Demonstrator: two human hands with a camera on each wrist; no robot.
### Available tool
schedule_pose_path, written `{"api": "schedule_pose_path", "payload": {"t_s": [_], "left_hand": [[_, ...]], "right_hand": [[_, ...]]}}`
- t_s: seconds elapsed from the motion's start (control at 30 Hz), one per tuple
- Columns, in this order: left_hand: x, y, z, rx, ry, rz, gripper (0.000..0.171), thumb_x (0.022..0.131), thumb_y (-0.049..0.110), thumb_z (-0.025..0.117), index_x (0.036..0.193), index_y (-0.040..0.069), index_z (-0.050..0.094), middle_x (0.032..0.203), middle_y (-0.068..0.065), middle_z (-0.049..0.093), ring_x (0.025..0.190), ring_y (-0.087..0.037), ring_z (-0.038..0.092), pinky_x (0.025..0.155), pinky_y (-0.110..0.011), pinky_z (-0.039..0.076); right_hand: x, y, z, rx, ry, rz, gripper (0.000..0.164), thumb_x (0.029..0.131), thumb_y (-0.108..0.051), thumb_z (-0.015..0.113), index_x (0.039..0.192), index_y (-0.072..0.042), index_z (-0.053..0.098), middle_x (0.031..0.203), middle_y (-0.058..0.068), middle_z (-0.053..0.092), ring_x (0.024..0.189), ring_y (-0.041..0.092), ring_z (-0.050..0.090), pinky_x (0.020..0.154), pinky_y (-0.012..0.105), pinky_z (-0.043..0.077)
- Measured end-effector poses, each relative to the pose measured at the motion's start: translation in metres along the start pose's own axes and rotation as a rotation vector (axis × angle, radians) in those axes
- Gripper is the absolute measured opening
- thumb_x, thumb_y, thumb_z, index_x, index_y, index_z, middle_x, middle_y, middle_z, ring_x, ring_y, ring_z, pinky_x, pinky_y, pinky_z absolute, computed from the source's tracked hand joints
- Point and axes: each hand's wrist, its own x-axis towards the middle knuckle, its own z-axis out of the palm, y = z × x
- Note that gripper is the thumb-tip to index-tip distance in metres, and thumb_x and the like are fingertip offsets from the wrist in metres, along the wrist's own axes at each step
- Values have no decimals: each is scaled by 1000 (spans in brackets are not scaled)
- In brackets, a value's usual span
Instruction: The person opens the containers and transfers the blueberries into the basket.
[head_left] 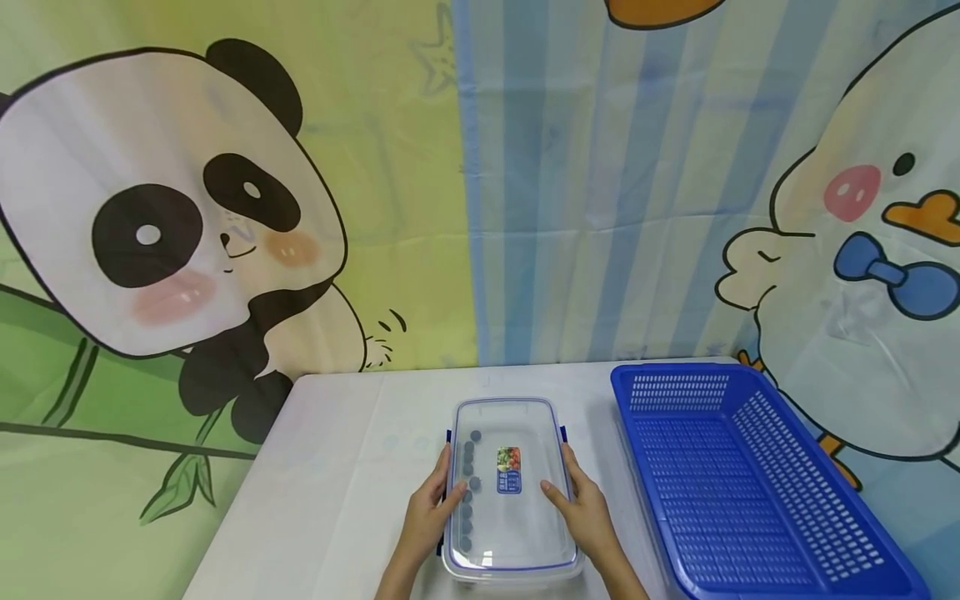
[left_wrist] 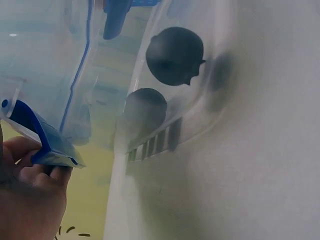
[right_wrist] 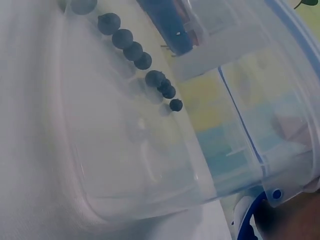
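Observation:
A clear lidded food container (head_left: 517, 533) with a blue seal stands lengthwise on the white table, and a small picture label (head_left: 508, 471) is on its lid. Several blueberries (head_left: 467, 504) lie inside in a row by the left wall, and they show through the wall in both wrist views. My left hand (head_left: 429, 515) grips the left side, thumb over the lid's edge. In the left wrist view, its fingers curl at a blue latch (left_wrist: 47, 135) that sticks outward. Opposite it, my right hand (head_left: 588, 518) grips the right side, beside another blue latch (right_wrist: 250, 217).
A blue plastic basket (head_left: 738, 475) with slotted walls stands on the table to the right of the container. Behind the white table (head_left: 322, 492) hangs a cloth (head_left: 555, 208) printed with a panda and a white bird.

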Motion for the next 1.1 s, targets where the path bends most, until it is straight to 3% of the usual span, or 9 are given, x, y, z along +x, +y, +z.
{"api": "schedule_pose_path", "payload": {"t_s": [0.13,0.23,0.37,0.47,0.83,1.1], "left_hand": [[2,-17,4,38,16,30,58,91,15,58,141,0,32,147,-9,25,133,-26,25,102,-17,23],[2,-20,7,61,45,47,56,92,15,58,140,0,34,147,-9,26,133,-27,26,102,-17,23],[-1,3,9,55,68,45,53,92,9,56,137,-6,34,145,-15,27,132,-33,27,104,-19,21],[-2,10,9,43,77,28,52,92,8,55,136,-8,34,145,-15,27,132,-32,27,104,-18,19],[0,8,11,-43,89,-11,50,91,0,52,137,-9,32,146,-15,25,134,-31,24,103,-14,19],[3,16,12,-48,98,26,50,90,-3,51,136,-10,32,145,-15,26,133,-31,25,104,-15,19]], "right_hand": [[-1,-3,1,66,-5,27,78,86,-26,64,146,-4,20,150,14,14,136,31,17,110,40,19],[-2,-5,3,101,1,51,78,86,-26,65,146,-7,20,151,12,13,137,29,14,111,40,17],[-3,-6,3,105,12,69,77,86,-28,65,146,-9,21,151,10,13,138,28,13,112,40,15],[-3,-7,4,97,13,73,77,86,-28,65,146,-11,21,151,9,13,138,28,13,112,40,16],[0,-7,3,127,20,52,75,85,-22,66,145,-5,24,150,10,16,137,27,15,111,38,16],[1,-9,-1,131,30,46,74,86,-23,65,145,-6,24,150,10,16,137,28,17,111,39,17]]}}
